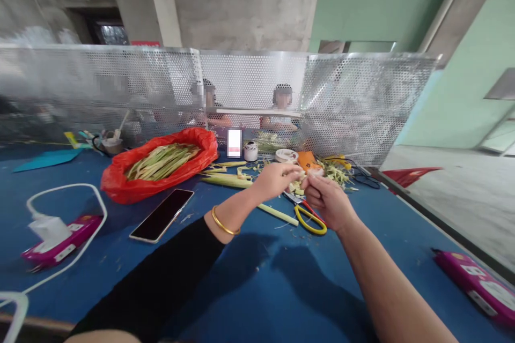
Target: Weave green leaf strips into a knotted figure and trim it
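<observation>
My left hand (277,179), with a gold bangle at the wrist, is closed in a pinch above the middle of the blue table. Right beside it my right hand (326,197) is also closed, thumb and fingertips pressed together. Something small and pale shows between the fingertips, too small to name. Under the hands lie scissors (310,220) with yellow and red handles, blades partly hidden. A cut pale-green stalk (278,214) points toward the scissors. Longer leafy stalks (225,180) lie left of the hands, and a heap of pale-green clippings (338,174) lies behind the right hand.
A red plastic bag (115,177) holds many long stalks. A dark phone (163,215) lies flat; another device (234,143) stands upright beside a small can (250,151) and a white roll (286,156). Magenta packs (478,284) and a white cable (98,198) flank me. A perforated screen (249,75) stands behind.
</observation>
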`<state>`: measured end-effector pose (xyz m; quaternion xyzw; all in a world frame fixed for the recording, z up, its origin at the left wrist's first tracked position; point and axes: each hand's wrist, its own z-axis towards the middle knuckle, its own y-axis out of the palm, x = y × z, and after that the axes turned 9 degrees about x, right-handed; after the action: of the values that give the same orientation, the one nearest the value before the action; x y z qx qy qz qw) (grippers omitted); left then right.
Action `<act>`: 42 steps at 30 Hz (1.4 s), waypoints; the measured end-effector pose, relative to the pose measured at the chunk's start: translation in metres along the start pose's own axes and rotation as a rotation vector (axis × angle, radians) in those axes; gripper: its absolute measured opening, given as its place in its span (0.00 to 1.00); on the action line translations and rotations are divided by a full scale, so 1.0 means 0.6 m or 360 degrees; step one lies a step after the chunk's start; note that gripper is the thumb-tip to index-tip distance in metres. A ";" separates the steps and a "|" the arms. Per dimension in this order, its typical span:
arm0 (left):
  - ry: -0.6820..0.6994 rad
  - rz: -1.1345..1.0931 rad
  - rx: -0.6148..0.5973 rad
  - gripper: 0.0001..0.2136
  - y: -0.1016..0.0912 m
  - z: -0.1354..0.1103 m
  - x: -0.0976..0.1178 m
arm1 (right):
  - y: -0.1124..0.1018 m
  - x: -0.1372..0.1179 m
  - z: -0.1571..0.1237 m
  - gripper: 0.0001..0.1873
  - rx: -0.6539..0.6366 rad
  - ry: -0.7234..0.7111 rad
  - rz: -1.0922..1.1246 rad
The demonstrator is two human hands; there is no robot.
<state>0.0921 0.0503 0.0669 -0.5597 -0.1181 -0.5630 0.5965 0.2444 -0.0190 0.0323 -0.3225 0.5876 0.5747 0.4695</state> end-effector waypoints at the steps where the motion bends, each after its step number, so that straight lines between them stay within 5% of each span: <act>1: 0.0002 -0.0074 -0.0082 0.15 0.008 -0.006 0.002 | -0.001 0.000 0.001 0.18 -0.0015 0.0019 0.0006; 7: -0.0351 -0.0592 -0.0118 0.09 0.003 -0.052 -0.011 | 0.002 -0.001 0.000 0.17 -0.0026 0.0084 0.0114; 14: -0.0266 -0.0585 -0.0055 0.04 -0.022 -0.082 0.002 | 0.016 0.006 -0.011 0.16 -0.0048 0.0144 0.0165; 22: -0.0284 -0.0863 0.0274 0.07 -0.039 -0.091 0.012 | 0.037 0.039 -0.020 0.13 -0.0059 0.0165 0.0144; 27: -0.0349 -0.1023 0.0248 0.07 -0.032 -0.090 0.005 | 0.057 0.057 -0.036 0.17 -0.0223 0.0290 0.0050; 31: -0.0402 -0.1144 0.0189 0.07 -0.027 -0.090 -0.001 | 0.059 0.058 -0.036 0.22 -0.0216 0.0075 -0.0153; 35: -0.0412 -0.1326 0.0163 0.06 -0.029 -0.089 -0.004 | 0.048 0.058 -0.026 0.28 0.0116 -0.0287 -0.0573; 42: -0.0501 -0.1313 0.0085 0.07 -0.031 -0.090 -0.008 | 0.044 0.049 -0.022 0.12 0.0253 -0.0568 -0.0621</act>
<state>0.0490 0.0147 0.0545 -0.5292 -0.4355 -0.6586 0.3108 0.2077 -0.0240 0.0136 -0.2854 0.4657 0.4732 0.6912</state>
